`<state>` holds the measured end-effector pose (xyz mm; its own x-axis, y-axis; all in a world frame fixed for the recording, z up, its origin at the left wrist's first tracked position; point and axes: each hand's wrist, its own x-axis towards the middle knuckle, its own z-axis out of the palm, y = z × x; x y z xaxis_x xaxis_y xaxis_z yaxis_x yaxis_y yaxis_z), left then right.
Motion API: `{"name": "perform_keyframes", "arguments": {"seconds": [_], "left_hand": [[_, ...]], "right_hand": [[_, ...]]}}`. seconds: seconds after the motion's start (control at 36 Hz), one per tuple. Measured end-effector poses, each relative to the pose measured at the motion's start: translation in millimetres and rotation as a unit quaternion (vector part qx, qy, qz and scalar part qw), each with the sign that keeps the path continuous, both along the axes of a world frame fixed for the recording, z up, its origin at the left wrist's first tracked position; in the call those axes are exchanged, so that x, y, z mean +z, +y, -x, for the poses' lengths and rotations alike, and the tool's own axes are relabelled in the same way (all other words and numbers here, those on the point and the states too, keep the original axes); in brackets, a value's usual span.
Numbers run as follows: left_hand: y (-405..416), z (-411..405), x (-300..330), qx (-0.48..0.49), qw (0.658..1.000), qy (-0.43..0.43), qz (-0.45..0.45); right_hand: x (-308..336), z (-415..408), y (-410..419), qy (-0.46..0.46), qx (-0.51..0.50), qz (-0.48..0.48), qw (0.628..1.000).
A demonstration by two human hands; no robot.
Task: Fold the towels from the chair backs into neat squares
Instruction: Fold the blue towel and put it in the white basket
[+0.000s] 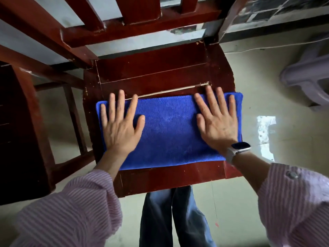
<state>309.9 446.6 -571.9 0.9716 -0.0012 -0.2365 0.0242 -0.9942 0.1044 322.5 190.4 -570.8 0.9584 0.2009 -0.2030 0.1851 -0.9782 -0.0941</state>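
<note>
Blue microfibre lay across the near half of a dark red wooden chair seat point(153, 72): a folded towel point(169, 129), a wide rectangle rather than a square, its right end reaching just past the seat's right edge. Both hands pressed flat on it with fingers straight and spread, gripping nothing. The left hand point(121, 125) covered the towel's left end, its fingertips reaching the far edge of the cloth and touching the wood beyond. The right hand point(218, 122) covered the right end, its longer fingers likewise running past the far edge onto the seat. A smartwatch point(239, 147) with a pale strap sat on the right wrist, and both forearms came out of pink-striped sleeves point(74, 211) pushed up from the wrists. The chair back's slats point(142, 11) rose at the far side. Another dark wooden chair point(23, 132) stood at the left, well apart from the towel. Below the seat's near edge, legs in blue jeans point(170, 216) stood on a glossy pale tiled floor point(267, 97). A pale plastic stool point(309, 75) stood at the far right.
</note>
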Motion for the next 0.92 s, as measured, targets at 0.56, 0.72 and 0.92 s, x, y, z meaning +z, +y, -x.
{"name": "perform_keyframes", "arguments": {"seconds": [0.56,0.72,0.92], "left_hand": [[-31.3,62.6,1.7,0.007,1.000,0.005,0.000],[-19.6,63.2,-0.8,-0.005,1.000,0.005,-0.015],[-22.4,60.3,3.5,0.000,0.999,0.038,-0.014]], "right_hand": [[9.8,61.9,60.2,0.017,0.052,-0.061,0.997],[1.2,62.1,0.0,0.007,0.033,-0.015,0.999],[11.0,62.3,-55.2,0.099,-0.163,-0.047,0.980]]}}
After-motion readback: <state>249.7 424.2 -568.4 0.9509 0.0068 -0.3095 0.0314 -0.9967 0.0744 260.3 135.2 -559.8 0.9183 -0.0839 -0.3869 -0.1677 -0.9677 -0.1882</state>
